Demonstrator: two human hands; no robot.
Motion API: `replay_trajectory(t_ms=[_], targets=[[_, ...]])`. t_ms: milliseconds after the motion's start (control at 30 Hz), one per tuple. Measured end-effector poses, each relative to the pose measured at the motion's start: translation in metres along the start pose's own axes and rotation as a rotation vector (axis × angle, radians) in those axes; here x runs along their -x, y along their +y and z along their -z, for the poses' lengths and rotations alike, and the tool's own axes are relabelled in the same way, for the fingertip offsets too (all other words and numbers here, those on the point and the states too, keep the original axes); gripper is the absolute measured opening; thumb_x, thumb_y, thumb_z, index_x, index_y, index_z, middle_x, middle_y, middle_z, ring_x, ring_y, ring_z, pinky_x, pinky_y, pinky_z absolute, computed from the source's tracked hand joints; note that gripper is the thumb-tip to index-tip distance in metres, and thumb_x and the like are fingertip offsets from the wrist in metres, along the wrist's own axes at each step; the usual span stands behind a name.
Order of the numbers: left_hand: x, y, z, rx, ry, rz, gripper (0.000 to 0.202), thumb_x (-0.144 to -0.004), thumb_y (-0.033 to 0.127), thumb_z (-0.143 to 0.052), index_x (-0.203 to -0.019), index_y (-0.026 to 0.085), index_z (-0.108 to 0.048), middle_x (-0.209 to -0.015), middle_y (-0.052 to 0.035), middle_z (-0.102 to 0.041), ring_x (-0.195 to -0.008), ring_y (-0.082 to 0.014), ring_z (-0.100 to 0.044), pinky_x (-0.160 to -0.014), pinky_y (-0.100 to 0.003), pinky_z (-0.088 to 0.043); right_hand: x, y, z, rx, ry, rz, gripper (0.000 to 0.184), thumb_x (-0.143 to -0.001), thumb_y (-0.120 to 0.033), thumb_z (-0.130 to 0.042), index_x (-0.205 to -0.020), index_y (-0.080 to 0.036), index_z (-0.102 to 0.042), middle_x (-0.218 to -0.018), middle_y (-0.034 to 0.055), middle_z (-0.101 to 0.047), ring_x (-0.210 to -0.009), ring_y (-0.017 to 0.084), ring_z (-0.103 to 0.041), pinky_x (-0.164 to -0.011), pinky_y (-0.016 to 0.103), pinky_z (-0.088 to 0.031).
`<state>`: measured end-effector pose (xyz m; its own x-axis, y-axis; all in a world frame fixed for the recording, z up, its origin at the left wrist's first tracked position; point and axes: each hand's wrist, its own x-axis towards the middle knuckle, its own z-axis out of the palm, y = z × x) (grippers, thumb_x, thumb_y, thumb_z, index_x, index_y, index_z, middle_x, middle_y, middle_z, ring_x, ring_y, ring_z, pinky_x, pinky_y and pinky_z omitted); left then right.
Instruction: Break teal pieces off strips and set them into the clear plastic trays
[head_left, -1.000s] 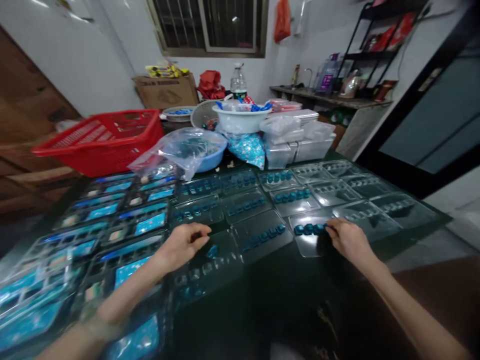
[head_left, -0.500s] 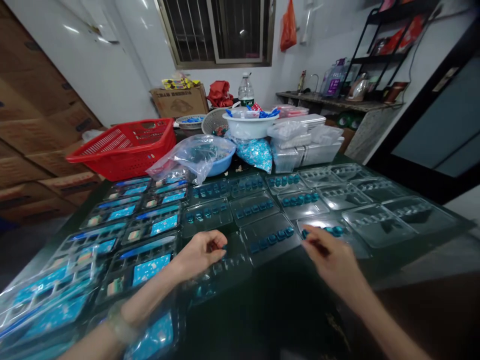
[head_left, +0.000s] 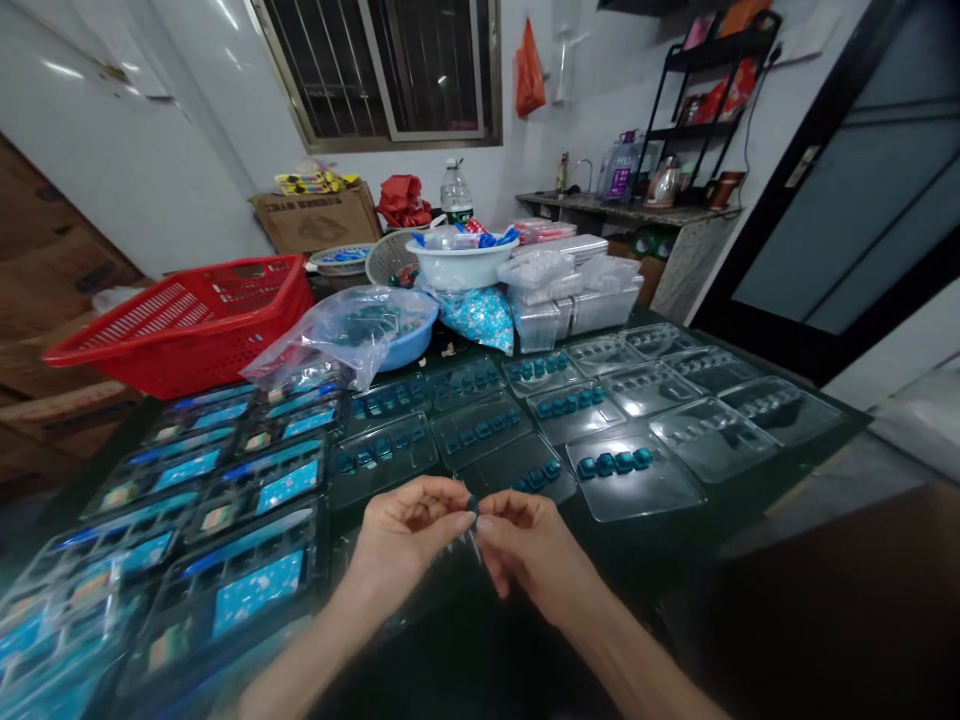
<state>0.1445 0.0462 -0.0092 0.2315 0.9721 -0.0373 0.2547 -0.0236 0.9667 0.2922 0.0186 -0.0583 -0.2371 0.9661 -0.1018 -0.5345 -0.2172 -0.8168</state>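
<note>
Teal pieces (head_left: 611,462) (red lattice basket (head_left: 180,345))

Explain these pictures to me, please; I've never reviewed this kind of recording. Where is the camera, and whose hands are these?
This view comes from one camera worn on a person's head, looking forward and down, so the arms reaching in from the bottom are that person's own. No machine appears. The left hand and right hand meet at the fingertips around a small teal piece. On the dark table lie clear plastic trays, some holding rows of teal pieces, and blue printed packs. Farther back stand a red plastic basket and a white bowl.
</note>
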Motion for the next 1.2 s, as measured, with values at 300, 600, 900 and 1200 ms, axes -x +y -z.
replay_trajectory(t_ms=[300, 600, 900, 1200], targets=[[0.000, 0.000, -0.010, -0.001, 0.043, -0.166, 0.004, -0.067, 0.017, -0.066, -0.071, 0.018, -0.064, -0.084, -0.0019, -0.064, -0.071, -0.0137, -0.060, -0.064, -0.022, -0.048, -0.002, 0.002, -0.003, -0.086, 0.022, 0.087, 0.018, -0.073, -0.025, -0.062, -0.086, -0.013, -0.060, -0.051, -0.0040, -0.051, -0.039, 0.006, -0.046, -0.035, 0.016, -0.038], [-0.003, 0.000, -0.010, 0.108, -0.106, -0.032, 0.019, -0.067, 0.021, -0.067, -0.085, 0.019, -0.059, -0.071, 0.0023, -0.054, -0.060, -0.0081, -0.049, -0.055, -0.018, -0.041, 0.004, -0.001, 0.001, 0.138, 0.146, 0.190, 0.015, -0.069, -0.026, -0.065, -0.073, -0.015, -0.057, -0.054, -0.0062, -0.046, -0.039, 0.002, -0.036, -0.036, 0.015, -0.027], [-0.004, 0.003, -0.025, 0.285, -0.184, 0.135, 0.016, -0.071, 0.023, -0.063, -0.083, 0.017, -0.055, -0.062, 0.0046, -0.045, -0.047, -0.0026, -0.032, -0.040, -0.015, -0.022, 0.010, -0.006, 0.010, 0.254, 0.133, 0.182, 0.017, -0.076, -0.032, -0.058, -0.073, -0.015, -0.055, -0.048, -0.0075, -0.040, -0.039, 0.003, -0.031, -0.038, 0.016, -0.024], [-0.012, -0.007, -0.041, 0.490, -0.182, 0.424, 0.018, -0.068, 0.023, -0.067, -0.081, 0.015, -0.059, -0.058, 0.0033, -0.048, -0.045, -0.0027, -0.039, -0.037, -0.013, -0.020, 0.018, -0.003, 0.022, 0.493, 0.294, 0.359, 0.018, -0.078, -0.024, -0.053, -0.095, -0.020, -0.056, -0.073, -0.0007, -0.052, -0.059, 0.008, -0.048, -0.050, 0.019, -0.039]])
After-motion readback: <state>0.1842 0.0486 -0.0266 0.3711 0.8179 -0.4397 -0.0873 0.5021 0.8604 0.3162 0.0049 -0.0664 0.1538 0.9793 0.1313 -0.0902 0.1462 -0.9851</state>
